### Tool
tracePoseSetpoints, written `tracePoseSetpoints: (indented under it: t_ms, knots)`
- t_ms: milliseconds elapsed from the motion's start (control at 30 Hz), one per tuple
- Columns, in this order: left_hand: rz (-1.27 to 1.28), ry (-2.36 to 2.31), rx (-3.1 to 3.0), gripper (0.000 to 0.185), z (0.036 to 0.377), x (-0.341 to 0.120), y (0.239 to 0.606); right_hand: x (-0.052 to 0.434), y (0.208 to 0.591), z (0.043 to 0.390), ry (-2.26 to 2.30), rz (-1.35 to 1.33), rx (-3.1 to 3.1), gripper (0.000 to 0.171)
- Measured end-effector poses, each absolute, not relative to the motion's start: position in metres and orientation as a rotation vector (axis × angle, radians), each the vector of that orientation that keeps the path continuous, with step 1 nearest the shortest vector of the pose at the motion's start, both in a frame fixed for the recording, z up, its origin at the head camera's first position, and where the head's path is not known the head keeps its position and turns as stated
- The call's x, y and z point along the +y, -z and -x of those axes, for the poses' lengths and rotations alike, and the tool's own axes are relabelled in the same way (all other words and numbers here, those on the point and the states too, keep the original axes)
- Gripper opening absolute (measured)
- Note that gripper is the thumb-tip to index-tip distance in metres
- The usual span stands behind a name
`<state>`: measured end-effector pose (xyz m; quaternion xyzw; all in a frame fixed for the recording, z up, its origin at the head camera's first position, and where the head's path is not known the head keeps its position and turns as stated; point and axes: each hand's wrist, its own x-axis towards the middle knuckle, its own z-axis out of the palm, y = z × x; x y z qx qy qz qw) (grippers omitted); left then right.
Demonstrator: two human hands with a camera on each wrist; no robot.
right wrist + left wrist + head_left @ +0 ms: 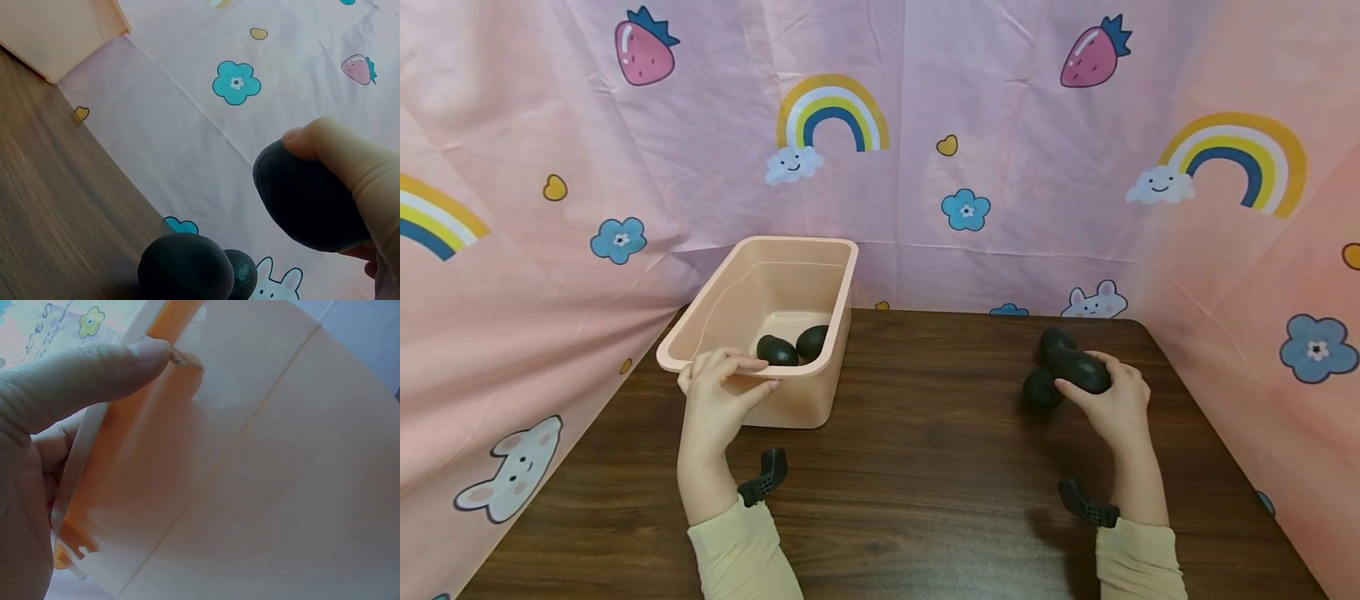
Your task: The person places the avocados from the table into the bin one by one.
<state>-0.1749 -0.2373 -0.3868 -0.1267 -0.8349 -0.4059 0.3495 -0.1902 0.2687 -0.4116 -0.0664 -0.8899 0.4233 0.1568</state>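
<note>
A dark avocado (1081, 372) sits gripped in the right hand (1116, 408), lifted just above the tabletop (925, 467), beside two more avocados (1042, 388). The left hand (718, 398) pinches the near rim of the peach bin (775, 333), which holds two, possibly more. The step in hand looks like carrying; next, a move leftward over the rim.

Open tabletop (925, 467) between hands, peach bin (820, 367) blocking left, curtain (1000, 167) closing three sides
</note>
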Motion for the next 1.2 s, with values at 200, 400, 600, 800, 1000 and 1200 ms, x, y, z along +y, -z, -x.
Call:
tracePoseSetpoints:
  t_ms: [200, 400, 600, 800, 1000, 1200]
  knots:
    - [0.33, 1.044, -2.155, 0.031, 0.174, -0.236, 0.387, 0.265, 0.411, 0.191, -1.19, 0.158, -2.541, 0.077]
    - [0.324, 1.042, -2.154, 0.03, 0.174, -0.236, 0.387, 0.26, 0.41, 0.19, -1.181, 0.126, -2.538, 0.076]
    - [0.324, 1.041, -2.159, 0.029, 0.173, -0.236, 0.387, 0.254, 0.41, 0.191, -1.183, 0.104, -2.545, 0.077]
    - [0.329, 1.05, -2.154, 0.03, 0.173, -0.236, 0.387, 0.245, 0.412, 0.194, -1.165, 0.064, -2.547, 0.076]
    - [0.334, 1.042, -2.153, 0.03, 0.174, -0.236, 0.387, 0.234, 0.413, 0.195, -1.182, 0.032, -2.548, 0.075]
    - [0.334, 1.044, -2.148, 0.03, 0.174, -0.237, 0.387, 0.222, 0.413, 0.198, -1.196, 0.013, -2.552, 0.074]
